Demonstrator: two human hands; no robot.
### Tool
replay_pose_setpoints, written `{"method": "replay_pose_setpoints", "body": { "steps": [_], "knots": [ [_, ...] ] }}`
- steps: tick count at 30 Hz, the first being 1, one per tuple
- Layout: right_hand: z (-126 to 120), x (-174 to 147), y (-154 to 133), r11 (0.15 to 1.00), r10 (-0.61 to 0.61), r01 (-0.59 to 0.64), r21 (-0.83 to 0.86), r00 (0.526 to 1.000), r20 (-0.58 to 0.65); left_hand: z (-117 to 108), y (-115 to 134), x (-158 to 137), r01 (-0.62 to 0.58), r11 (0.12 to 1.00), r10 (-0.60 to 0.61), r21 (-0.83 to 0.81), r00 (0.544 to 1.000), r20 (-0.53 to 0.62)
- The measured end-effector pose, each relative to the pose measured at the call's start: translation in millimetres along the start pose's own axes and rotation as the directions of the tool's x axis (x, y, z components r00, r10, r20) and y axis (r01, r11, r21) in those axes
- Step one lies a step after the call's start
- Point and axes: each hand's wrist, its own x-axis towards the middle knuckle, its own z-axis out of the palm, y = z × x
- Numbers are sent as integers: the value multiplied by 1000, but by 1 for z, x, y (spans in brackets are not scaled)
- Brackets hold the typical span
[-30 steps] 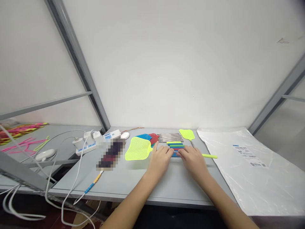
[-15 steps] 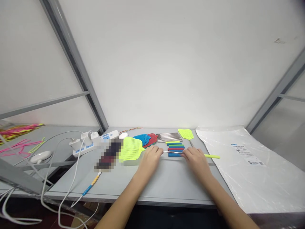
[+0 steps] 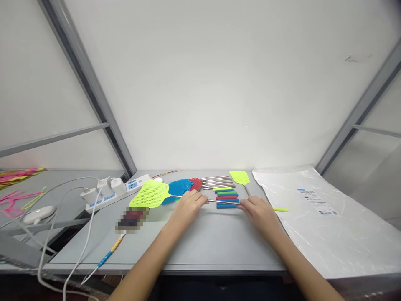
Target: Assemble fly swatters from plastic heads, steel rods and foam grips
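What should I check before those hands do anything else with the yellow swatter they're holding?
1. Left hand has a grip on the metal rod: ok, closed around it.
2. Right hand has a grip too: ok, rod on one side of it, yellow handle poking out the other.
3. Yellow mesh head joined to the rod: ok, it looks attached.
4. Handle pushed all the way on: cannot tell, the right hand hides that.
5. Blue tubes out of the rod's way: not ok, the rod crosses over them in this view.
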Motion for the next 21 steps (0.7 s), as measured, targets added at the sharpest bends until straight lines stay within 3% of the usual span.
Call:
{"method": "replay_pose_setpoints", "body": {
  "steps": [3, 7, 12, 21],
  "knots": [
    [-7, 1, 1, 1000, 11, -11, 21, 1000, 1, -11, -3, -2, 13, 998, -13, 54, 1000, -4],
    [-3, 11, -9, 999, 21, -18, 49, 999, -50, -12, 16, 13, 44, 989, -32, 142, 996, -87],
    [7, 24, -19, 998, -22, 27, 63, 997, -79, -5, 35, 38, -111, 983, 120, 150, 991, -54],
    [-10, 8, 4, 1000, 4, -4, -10, 999, -53, -10, 8, 34, -148, 969, 168, 200, 982, -84]
  ]
}}
